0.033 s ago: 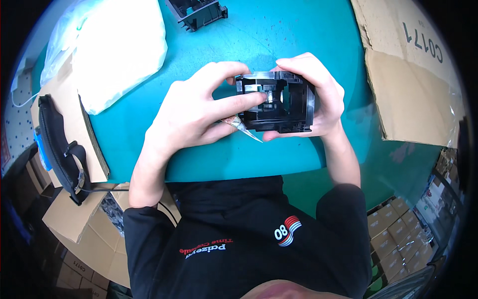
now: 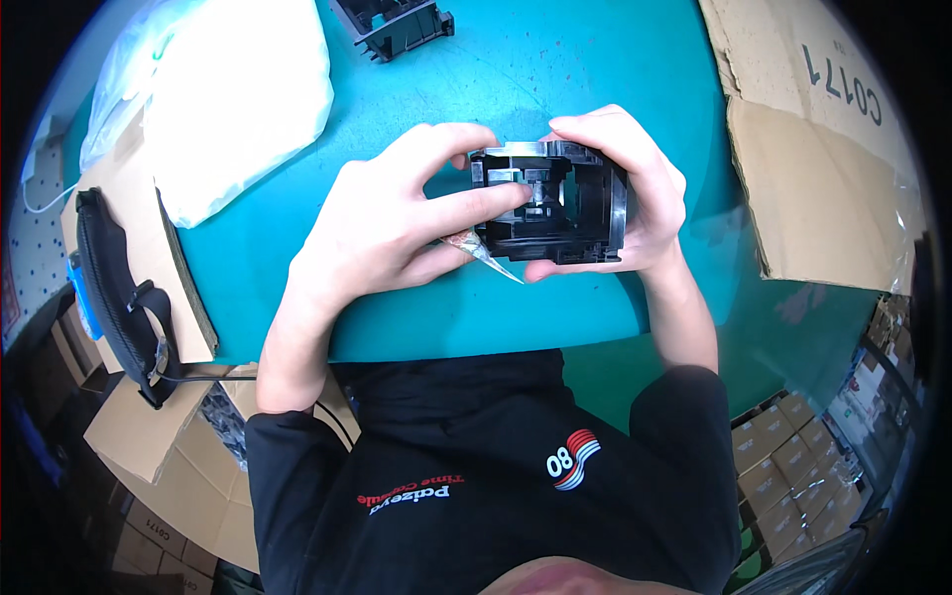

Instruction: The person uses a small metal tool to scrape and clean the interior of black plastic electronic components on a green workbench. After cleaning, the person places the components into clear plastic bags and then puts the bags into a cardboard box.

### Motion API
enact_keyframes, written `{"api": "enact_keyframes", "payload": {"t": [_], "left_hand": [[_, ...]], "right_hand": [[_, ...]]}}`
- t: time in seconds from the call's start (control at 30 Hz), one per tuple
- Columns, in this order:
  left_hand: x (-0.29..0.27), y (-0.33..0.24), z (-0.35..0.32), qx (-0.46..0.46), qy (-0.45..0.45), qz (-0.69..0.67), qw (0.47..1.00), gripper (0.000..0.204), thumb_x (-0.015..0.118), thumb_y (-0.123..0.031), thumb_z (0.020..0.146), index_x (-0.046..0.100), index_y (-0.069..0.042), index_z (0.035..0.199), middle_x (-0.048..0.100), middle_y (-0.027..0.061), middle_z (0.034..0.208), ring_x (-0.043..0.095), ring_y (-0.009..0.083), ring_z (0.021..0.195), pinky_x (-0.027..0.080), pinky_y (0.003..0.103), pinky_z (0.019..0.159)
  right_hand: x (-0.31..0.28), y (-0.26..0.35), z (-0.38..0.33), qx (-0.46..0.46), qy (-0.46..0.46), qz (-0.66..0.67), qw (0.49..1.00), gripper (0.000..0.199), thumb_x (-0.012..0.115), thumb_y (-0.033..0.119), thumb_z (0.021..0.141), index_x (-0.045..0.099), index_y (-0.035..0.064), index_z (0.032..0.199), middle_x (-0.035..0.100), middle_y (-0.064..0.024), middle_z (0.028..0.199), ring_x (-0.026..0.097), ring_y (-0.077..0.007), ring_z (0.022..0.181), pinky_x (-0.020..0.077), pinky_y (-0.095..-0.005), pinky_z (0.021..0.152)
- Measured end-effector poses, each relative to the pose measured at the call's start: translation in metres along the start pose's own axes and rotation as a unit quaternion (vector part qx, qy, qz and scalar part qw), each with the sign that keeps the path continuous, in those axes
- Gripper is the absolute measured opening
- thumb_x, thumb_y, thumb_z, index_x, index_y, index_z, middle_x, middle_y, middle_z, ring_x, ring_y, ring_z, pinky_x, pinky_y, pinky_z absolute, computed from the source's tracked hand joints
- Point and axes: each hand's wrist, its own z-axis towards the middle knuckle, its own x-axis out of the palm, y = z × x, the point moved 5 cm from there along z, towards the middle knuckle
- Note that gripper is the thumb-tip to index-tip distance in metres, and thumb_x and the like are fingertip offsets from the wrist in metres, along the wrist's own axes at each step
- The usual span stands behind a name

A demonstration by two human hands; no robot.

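I hold a black plastic housing (image 2: 580, 233), an open box-like frame, just above the teal table (image 2: 476, 317). My right hand (image 2: 650, 193) cups its right side, fingers curled over the top edge and thumb under the bottom edge. My left hand (image 2: 382, 223) grips its left side, and the index finger reaches into the open middle of the frame. A small clear plastic wrapper (image 2: 488, 263) sticks out beneath my left fingers at the housing's lower left corner.
A second black plastic part (image 2: 397, 25) lies at the far edge of the table. A white plastic bag (image 2: 233, 99) lies at the upper left. An open cardboard box (image 2: 823, 159) stands right. A black strap (image 2: 119, 288) lies across cardboard at left. Stacked cartons (image 2: 793, 466) sit on the floor.
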Motion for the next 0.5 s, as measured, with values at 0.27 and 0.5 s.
{"api": "enact_keyframes", "payload": {"t": [0.27,0.5], "left_hand": [[0.002,0.0006,-0.0002,0.004,0.005,0.016,1.0,0.061,0.079,-0.017,0.062,0.073,-0.024,0.123,0.063,0.0142,0.127,0.07,0.0297,0.097,0.06,0.038,0.077],[0.0016,0.002,-0.0009,-0.002,-0.019,-0.034,0.999,0.055,0.081,-0.014,0.064,0.072,-0.015,0.119,0.064,0.0151,0.125,0.07,0.0313,0.097,0.06,0.037,0.077]], "right_hand": [[-0.0004,0.0024,0.0019,-0.004,0.012,-0.017,1.0,0.086,0.1,0.04,0.055,0.067,-0.005,0.119,0.072,-0.0148,0.108,0.067,-0.0249,0.081,0.0542,-0.0327,0.07],[0.0006,0.0052,0.0033,-0.025,0.005,-0.027,0.999,0.085,0.1,0.041,0.055,0.067,-0.0061,0.118,0.073,-0.0157,0.107,0.068,-0.0257,0.08,0.0544,-0.033,0.069]]}}
